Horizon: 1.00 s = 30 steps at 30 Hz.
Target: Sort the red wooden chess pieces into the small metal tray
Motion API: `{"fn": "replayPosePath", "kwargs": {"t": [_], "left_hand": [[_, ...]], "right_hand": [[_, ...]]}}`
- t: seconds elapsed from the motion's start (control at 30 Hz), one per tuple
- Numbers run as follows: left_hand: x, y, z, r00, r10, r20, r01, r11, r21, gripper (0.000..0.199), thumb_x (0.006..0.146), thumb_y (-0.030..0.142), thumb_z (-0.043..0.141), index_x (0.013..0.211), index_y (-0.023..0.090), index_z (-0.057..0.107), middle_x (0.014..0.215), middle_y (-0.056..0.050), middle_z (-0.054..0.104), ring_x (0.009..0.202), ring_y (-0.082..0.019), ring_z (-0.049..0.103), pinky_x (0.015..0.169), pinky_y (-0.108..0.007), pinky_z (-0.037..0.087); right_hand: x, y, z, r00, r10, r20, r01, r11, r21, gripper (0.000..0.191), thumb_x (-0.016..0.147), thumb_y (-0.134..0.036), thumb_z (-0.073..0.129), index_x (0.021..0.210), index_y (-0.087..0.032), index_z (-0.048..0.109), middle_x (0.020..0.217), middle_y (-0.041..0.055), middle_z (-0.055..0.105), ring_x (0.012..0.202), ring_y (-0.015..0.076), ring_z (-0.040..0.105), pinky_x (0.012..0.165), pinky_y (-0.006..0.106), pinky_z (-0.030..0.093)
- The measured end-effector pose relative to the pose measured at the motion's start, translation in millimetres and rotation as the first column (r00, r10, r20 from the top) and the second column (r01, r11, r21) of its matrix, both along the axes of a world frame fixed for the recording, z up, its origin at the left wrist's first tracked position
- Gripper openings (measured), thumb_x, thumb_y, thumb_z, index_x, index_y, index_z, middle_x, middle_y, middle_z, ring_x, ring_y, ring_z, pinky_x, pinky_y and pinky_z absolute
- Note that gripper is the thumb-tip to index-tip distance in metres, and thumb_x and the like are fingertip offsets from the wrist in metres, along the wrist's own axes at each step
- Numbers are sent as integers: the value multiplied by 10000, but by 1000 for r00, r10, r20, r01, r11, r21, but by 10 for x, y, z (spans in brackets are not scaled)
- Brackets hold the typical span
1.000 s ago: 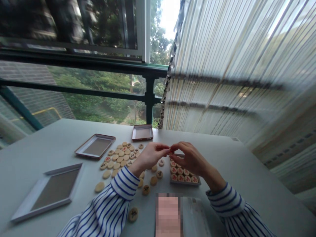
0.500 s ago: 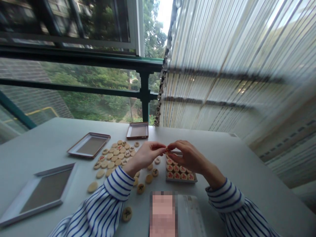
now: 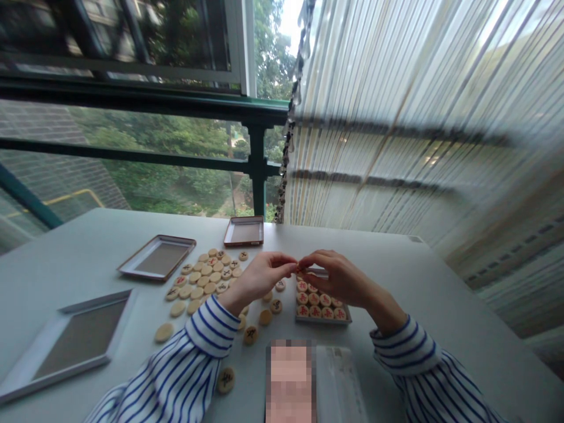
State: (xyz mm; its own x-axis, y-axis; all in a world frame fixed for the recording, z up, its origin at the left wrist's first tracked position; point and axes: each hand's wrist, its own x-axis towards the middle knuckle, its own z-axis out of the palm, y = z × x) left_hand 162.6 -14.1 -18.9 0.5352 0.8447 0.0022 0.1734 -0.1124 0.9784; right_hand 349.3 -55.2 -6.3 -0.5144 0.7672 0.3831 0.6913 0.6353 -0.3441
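Hardly anything but the view has shifted: on the bench [image 3: 396, 282], about over a tray's [image 3: 324, 321] far left corner, left hand [image 3: 259, 276] and right hand [image 3: 339, 279] meet, apparently both pinching one small piece [image 3: 298, 268] to steady it; tray walls keep red-marked discs [image 3: 314, 298] in rows.

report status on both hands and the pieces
Left hand and right hand meet, apparently pinching a xiangqi piece. Red-marked pieces in rows in shallow box below. Right hand hides part of the box.

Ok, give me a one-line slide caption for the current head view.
Left hand and right hand meet near a tray of red-marked discs, with loose discs scattered alongside.
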Motion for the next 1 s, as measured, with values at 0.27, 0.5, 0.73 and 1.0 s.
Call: {"fn": "replayPosePath", "kwargs": {"t": [0.27,0.5,0.73,1.0], "left_hand": [[-6,-34,23,1000,24,-16,-24,999,-22,278,711,288,621,918,107,660,877,-91,682,785,-162,600,733,-284,447],[-2,-33,15,1000,18,-19,-19,999,-32,301,720,295,613,948,101,650,906,-98,681,801,-160,596,740,-284,444],[14,-67,57,999,42,-32,-42,999,-13,263,721,300,610,917,132,664,897,-74,688,814,-162,594,740,-276,441],[48,-14,-112,999,48,14,-47,998,-29,353,707,368,606,949,115,651,867,-86,675,729,-149,574,675,-275,436]], "right_hand": [[20,9,8,999,9,-39,-10,1000,-9,203,811,-273,550,994,-204,601,867,36,660,786,131,597,713,266,445],[16,9,29,999,-5,-44,4,1000,-20,196,818,-280,541,984,-201,609,866,33,671,781,127,607,714,255,448],[24,2,29,999,-18,-41,17,999,-38,188,822,-260,529,983,-202,605,880,39,669,798,139,606,728,271,449],[40,20,8,999,-9,-32,9,1000,-17,183,801,-265,559,962,-189,602,872,39,659,791,132,598,728,263,444]]}}
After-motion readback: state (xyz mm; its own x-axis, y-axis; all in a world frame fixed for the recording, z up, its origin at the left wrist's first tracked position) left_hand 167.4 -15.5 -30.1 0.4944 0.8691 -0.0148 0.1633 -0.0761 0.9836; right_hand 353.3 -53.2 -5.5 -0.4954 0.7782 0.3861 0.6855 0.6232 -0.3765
